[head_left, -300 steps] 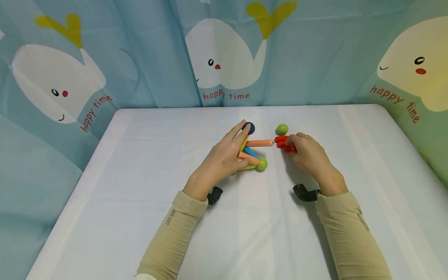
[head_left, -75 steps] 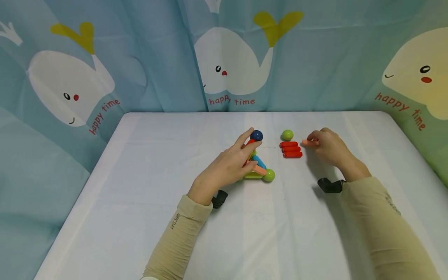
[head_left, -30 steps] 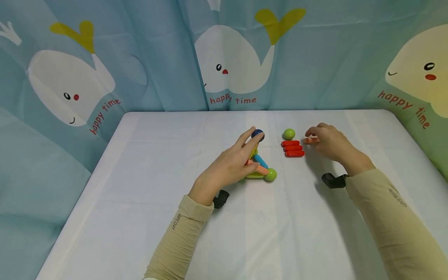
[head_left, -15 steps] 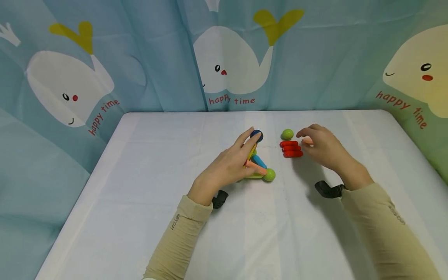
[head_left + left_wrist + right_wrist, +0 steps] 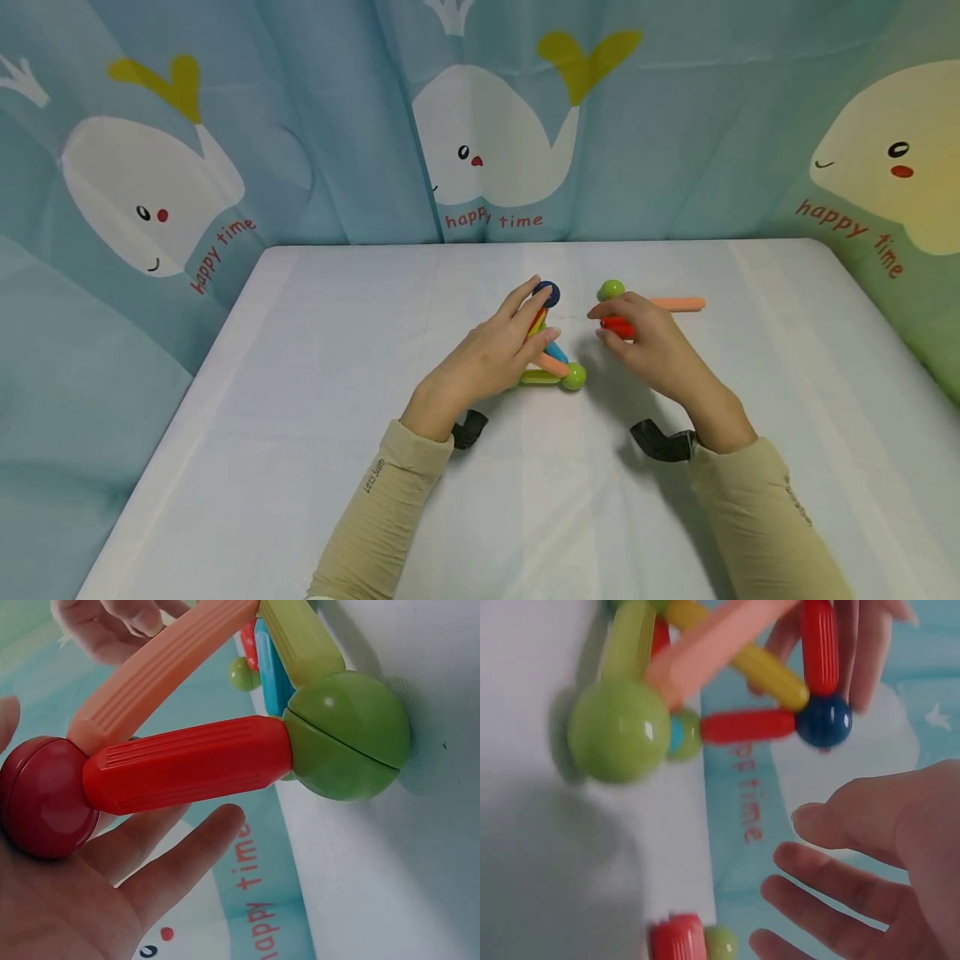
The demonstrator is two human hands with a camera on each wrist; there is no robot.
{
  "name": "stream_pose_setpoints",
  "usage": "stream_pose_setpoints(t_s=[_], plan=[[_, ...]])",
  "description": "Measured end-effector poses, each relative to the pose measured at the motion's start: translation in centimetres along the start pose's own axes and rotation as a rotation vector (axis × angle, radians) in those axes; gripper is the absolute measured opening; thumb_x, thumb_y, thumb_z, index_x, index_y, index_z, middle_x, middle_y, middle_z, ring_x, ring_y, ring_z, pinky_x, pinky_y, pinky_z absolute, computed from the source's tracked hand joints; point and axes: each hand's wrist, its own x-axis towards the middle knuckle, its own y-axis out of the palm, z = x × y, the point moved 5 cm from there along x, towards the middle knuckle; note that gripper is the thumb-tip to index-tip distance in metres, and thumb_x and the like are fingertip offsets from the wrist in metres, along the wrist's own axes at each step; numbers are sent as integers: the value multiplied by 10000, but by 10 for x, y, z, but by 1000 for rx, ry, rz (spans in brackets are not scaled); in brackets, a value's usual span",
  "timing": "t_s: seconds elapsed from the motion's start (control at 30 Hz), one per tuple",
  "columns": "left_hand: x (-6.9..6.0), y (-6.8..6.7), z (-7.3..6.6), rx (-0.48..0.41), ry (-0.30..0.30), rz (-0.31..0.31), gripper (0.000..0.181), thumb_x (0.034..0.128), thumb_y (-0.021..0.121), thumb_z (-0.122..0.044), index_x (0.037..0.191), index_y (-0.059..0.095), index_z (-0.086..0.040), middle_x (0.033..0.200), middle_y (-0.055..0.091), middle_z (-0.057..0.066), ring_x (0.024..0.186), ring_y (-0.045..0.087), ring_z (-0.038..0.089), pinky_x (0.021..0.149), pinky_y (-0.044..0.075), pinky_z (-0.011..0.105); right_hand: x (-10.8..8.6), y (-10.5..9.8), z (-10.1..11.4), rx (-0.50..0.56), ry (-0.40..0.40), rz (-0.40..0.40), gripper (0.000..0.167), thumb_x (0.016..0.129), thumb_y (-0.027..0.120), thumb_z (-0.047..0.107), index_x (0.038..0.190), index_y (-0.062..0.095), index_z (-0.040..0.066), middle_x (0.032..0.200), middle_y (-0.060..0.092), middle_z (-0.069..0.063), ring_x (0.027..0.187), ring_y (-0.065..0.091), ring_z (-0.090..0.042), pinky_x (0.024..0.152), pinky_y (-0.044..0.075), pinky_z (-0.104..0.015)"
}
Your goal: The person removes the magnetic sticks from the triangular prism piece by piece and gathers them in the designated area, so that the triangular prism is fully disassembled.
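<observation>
A frame of magnetic rods and balls stands on the table. Its corners include a dark blue ball (image 5: 547, 293), a green ball (image 5: 573, 377) and, in the left wrist view, a red ball (image 5: 49, 799). Peach, red, yellow, light green and blue rods join them. My left hand (image 5: 480, 358) lies around its left side, fingers extended, fingertips by the blue ball; the red ball sits by the palm. My right hand (image 5: 656, 346) hovers holding nothing over loose red rods (image 5: 617, 327), thumb and fingers apart, partly hiding them.
A loose green ball (image 5: 611, 289) lies behind the red rods. Right of them is a loose peach rod (image 5: 678, 304). The white table (image 5: 300, 417) ends at the back against a whale-print curtain (image 5: 337, 125).
The peach rod, earlier beside the frame, was moved by my right hand to the right of the red rods and let go. My right hand then came left over the red rods. My left hand stays.
</observation>
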Motion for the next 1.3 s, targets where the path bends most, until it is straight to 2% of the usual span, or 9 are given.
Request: stream_pose_setpoints(t_s=[0.13, 0.23, 0.4, 0.47, 0.6, 0.73, 0.9, 1.03, 1.3], plan=[[1, 1, -1, -3, 15, -14, 598, 1077, 290, -453, 1588, 226, -150, 1669, 129, 0, 1390, 468, 263, 1121, 414, 460, -1, 12, 10, 34, -59, 32, 208, 912, 648, -19, 1116, 679, 1, 1108, 669, -137, 1018, 621, -294, 895, 521, -512], [1, 0, -1, -4, 25, -31, 555, 1091, 282, -392, 1582, 245, -137, 1661, 165, 18, 1407, 447, 250, 1113, 424, 461, -1, 24, 18, 99, -102, 81, 191, 922, 647, 4, 1111, 681, 11, 1111, 685, -119, 1061, 623, -274, 932, 513, -507], [2, -4, -1, -27, 25, -83, 497, 1096, 303, -325, 1568, 298, -169, 1644, 235, 10, 1424, 426, 220, 1099, 438, 459, 0, 40, 30, 190, -121, 136, 163, 956, 648, 103, 1112, 694, 94, 1108, 684, -30, 1068, 636, -198, 953, 518, -461], [3, -5, -1, -35, 24, -100, 486, 1095, 314, -308, 1563, 310, -175, 1639, 252, 7, 1428, 421, 209, 1104, 434, 455, 0, 44, 32, 189, -126, 129, 158, 948, 670, 127, 1104, 698, 118, 1078, 679, 7, 1034, 639, -152, 933, 533, -428], [5, -4, 0, -30, 29, -121, 474, 1094, 323, -266, 1557, 320, -169, 1630, 266, 2, 1412, 439, 200, 1087, 453, 435, 1, 50, 38, 146, -177, 96, 183, 899, 730, 109, 1077, 694, 87, 973, 664, 5, 890, 618, -114, 824, 560, -335], [5, -1, 1, -11, 30, -132, 474, 1088, 330, -230, 1556, 319, -159, 1626, 269, 0, 1370, 483, 201, 1024, 499, 419, 0, 54, 42, 109, -238, 53, 181, 869, 755, 80, 1035, 682, 62, 886, 641, -12, 790, 556, -103, 711, 521, -254], [3, 0, 0, 22, 55, -140, 474, 1086, 338, -205, 1554, 314, -128, 1621, 275, 38, 1302, 536, 213, 933, 540, 396, -1, 55, 45, 76, -275, 12, 152, 863, 761, 82, 990, 678, 69, 852, 645, -2, 755, 539, -91, 670, 508, -264], [3, -1, -2, 47, 76, -159, 472, 1086, 335, -188, 1548, 316, -97, 1616, 280, 73, 1297, 544, 224, 922, 545, 378, 0, 53, 46, 50, -288, -5, 165, 860, 763, 79, 999, 677, 60, 852, 652, -9, 738, 530, -102, 647, 489, -274], [4, 1, -3, 45, 54, -140, 472, 1086, 345, -186, 1551, 314, -107, 1623, 268, 64, 1327, 527, 224, 921, 546, 371, -1, 52, 46, 9, -237, 11, 161, 860, 768, 99, 998, 691, 67, 856, 670, -13, 735, 544, -116, 658, 493, -277]])
